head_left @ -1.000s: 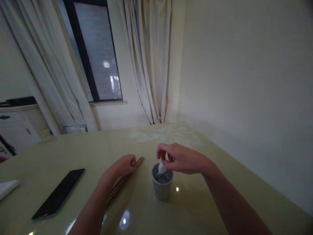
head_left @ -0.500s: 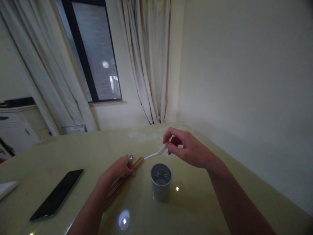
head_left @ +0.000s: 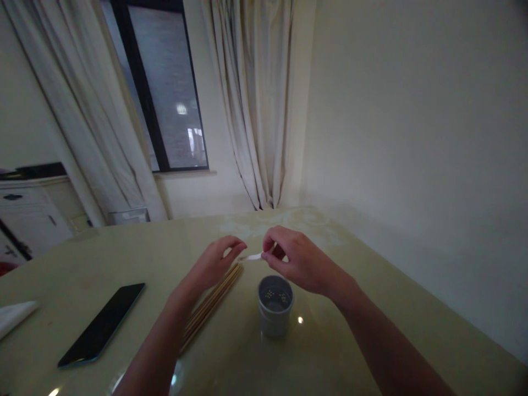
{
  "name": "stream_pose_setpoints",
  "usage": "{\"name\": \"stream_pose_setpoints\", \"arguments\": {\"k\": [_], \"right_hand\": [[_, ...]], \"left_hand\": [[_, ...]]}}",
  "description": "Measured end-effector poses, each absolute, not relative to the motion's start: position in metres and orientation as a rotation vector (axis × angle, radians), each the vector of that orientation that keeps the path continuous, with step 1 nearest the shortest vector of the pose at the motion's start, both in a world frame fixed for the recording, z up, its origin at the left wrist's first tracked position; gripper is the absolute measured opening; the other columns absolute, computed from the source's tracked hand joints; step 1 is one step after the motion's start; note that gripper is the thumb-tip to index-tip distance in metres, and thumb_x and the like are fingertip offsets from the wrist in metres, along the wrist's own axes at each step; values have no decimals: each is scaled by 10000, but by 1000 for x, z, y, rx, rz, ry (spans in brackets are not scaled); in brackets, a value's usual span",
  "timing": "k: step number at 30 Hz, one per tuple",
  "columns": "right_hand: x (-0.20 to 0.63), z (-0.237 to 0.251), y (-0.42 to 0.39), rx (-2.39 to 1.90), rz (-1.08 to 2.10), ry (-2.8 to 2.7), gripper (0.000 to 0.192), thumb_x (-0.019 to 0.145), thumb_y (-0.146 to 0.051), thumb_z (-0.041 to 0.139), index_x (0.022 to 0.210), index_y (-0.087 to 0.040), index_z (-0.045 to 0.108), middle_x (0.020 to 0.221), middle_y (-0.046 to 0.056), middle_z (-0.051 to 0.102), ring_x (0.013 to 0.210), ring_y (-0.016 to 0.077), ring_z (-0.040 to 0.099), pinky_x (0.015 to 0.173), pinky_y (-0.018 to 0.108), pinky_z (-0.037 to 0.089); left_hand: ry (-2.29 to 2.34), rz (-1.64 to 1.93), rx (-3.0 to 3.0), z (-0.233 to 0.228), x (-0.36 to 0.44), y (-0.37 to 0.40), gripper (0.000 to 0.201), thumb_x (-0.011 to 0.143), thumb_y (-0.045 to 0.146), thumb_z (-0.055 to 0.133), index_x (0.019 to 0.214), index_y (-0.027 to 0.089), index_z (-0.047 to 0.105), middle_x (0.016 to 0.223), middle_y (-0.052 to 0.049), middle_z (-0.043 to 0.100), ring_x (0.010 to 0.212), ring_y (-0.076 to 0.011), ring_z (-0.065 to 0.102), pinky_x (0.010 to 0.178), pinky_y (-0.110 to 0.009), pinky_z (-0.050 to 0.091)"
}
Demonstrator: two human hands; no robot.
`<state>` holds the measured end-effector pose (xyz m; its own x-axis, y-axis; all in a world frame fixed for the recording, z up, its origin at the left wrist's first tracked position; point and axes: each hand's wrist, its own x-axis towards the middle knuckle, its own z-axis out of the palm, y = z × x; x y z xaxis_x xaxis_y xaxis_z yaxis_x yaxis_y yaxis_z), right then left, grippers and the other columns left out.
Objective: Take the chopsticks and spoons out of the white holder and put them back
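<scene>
**A:** Pinching a small white plastic spoon (head_left: 256,256) in the middle of the frame, the right hand (head_left: 295,261) has it between thumb and fingertips, handle end as far as I can tell. The left hand (head_left: 214,265) comes in from the left with its fingers half curled and the fingertips right at the spoon's other end. Can't tell if they actually grip it or just touch it.

**B:** And the cup?

**A:** Grey cup (head_left: 274,306), upright on the table (head_left: 124,258), just below the right hand, lower middle of the frame. Spoon is above it and a bit to the left, not in it. Looking down inside, there's only a dark bottom with little pale dots. Holes or a print, too murky to say.

**B:** Anything else on there?

**A:** A bundle of wooden chopsticks (head_left: 210,305) lying flat, running diagonally under the left hand and forearm. A dark phone (head_left: 101,324) face up at lower left, and something white (head_left: 14,316) at the far left edge.
</scene>
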<state>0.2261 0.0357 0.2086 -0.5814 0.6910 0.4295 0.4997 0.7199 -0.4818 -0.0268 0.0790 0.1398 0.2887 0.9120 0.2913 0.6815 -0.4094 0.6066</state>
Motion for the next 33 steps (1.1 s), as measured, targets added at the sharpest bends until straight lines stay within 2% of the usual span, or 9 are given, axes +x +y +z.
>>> {"name": "stream_pose_setpoints", "arguments": {"k": [2,7,10,12,16,21,28,33], "right_hand": [[220,204,38,-872,397,-2345,82,952,-122,642,960,-199,613,986,38,678,844,169,670,785,289,522],[213,195,44,-856,418,-2361,55,1002,-178,655,1050,-194,678,1091,63,709,961,193,711,877,310,542],[213,188,47,-923,361,-2430,287,1002,-223,677,1287,-194,669,1333,120,683,1057,219,723,938,341,544],[215,183,48,-1020,325,-2523,390,985,-267,708,1359,-174,652,1401,156,669,1127,259,716,971,372,538],[219,175,48,-1241,307,-2746,365,943,-268,733,1294,-169,723,1281,173,758,1195,331,703,958,393,525],[217,174,50,-1407,194,-2809,270,897,-117,647,1081,-213,821,1102,149,819,1019,309,766,789,336,494],[218,180,50,-1471,192,-2819,223,912,-185,650,1019,-207,844,1060,160,829,978,307,773,734,329,481],[218,185,47,-1511,227,-2810,209,906,-207,680,1015,-213,858,1054,152,834,971,291,774,726,312,484]], "left_hand": [[1254,908,2225,150,-9,70,404,1026,497,425,1017,207,705,1048,-71,758,987,-224,642,940,-330,499],[1159,842,2112,137,1,73,439,1035,542,384,899,202,628,807,-21,665,730,-170,575,693,-273,477],[1444,671,2145,120,-25,88,411,1036,506,416,903,201,658,795,-19,689,732,-174,603,685,-267,460],[1869,494,2140,108,-51,98,370,1037,432,427,881,212,680,857,-34,746,820,-191,659,728,-266,455],[2238,390,1956,85,-102,106,342,1039,326,410,941,201,713,1037,-132,798,966,-257,715,742,-296,441],[2451,289,1769,60,-134,105,258,1018,341,484,1012,210,706,1115,-171,797,1022,-290,735,730,-300,443],[2480,256,1728,44,-139,106,265,1009,279,446,1085,220,692,1133,-162,803,1038,-291,753,740,-297,466],[2461,246,1749,44,-138,105,219,982,269,523,1079,220,713,1156,-141,801,1065,-274,753,783,-286,490]]}}
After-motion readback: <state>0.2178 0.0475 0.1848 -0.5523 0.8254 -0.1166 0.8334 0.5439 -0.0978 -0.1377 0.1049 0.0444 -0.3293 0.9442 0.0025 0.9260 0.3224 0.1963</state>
